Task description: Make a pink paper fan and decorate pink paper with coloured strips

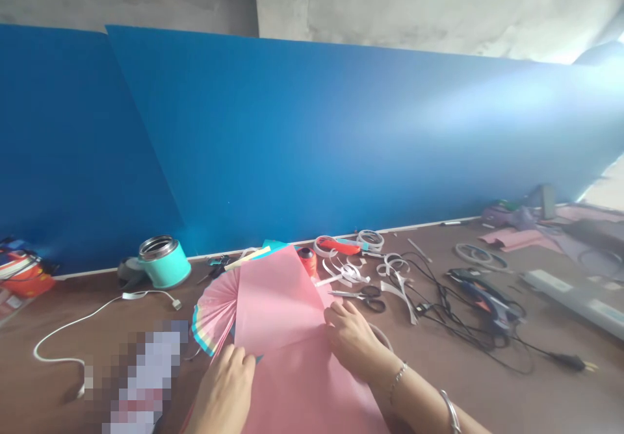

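- Brown desk point(17, 362), blue panel point(292, 141) standing behind it.
- Orange-red bundle point(29, 283), far left of left hand, contents unclear.
- White cable point(135, 295), curving on desk, left of left hand; plug end nearest the turquoise pot.
- Pixelated patch just left of left hand, can't identify.
- Turquoise pot point(168, 266), metal rim, upright, beyond and left of left hand.
- Pleated pink fan point(217, 307), teal and cream edge, just beyond left hand, beside pink paper.
- Left hand point(227, 382): fingers close together, curled at left edge of pink paper; thumb hidden, can't tell if pinching.
- Pink paper point(277, 297): between both hands, extends beyond them; fold or overlap across it, can't tell which.
- Red spool point(307, 262), beyond both hands, by paper's far right edge.
- Right hand point(348, 333): fingers bent at right edge of pink paper; can't tell if gripping. Bracelet and bangle on that arm.
- Scissors point(366, 296), just beyond right hand.
- White strips point(361, 277), curled, beyond scissors.
- Dark corded tool point(492, 307), maybe glue gun, well right of right hand.
- Pale bar point(575, 301), farther right.
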Motion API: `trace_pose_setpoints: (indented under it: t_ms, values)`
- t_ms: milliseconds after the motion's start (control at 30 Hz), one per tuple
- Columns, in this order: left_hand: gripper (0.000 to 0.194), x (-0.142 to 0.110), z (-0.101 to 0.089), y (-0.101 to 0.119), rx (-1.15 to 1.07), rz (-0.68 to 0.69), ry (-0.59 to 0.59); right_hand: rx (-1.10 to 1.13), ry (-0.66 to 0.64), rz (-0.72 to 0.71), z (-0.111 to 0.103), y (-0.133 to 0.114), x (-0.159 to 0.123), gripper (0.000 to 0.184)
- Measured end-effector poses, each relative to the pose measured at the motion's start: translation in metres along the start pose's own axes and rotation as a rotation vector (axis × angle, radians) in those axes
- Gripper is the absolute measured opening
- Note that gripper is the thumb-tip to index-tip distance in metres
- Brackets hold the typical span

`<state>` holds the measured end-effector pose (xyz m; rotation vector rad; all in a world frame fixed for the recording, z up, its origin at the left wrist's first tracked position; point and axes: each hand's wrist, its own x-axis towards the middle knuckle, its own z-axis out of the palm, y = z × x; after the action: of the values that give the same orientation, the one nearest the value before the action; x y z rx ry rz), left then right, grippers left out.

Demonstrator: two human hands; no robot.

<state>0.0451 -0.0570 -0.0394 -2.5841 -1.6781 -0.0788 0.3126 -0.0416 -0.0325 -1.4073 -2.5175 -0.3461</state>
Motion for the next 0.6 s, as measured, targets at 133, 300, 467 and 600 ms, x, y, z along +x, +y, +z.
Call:
trace_pose_setpoints:
  t_ms: [133,300,467,600]
  values:
    - [0.044,0.001,-0.006,0.005,0.003,-0.034,-0.013,-0.031,0.08,-0.036,-0.001,-0.001,-0.001,0.021]
    - [0.039,0.008,-0.008,0.005,-0.058,0.003,-0.02,0.021,0.123,-0.131,-0.008,0.001,0.001,0.022]
    - [0.038,0.011,-0.005,0.004,-0.097,0.031,-0.062,0.029,0.04,-0.177,-0.006,0.001,0.005,0.026]
    - [0.038,0.011,-0.006,0.003,-0.107,0.024,-0.052,0.043,0.016,-0.11,-0.005,-0.001,0.007,0.021]
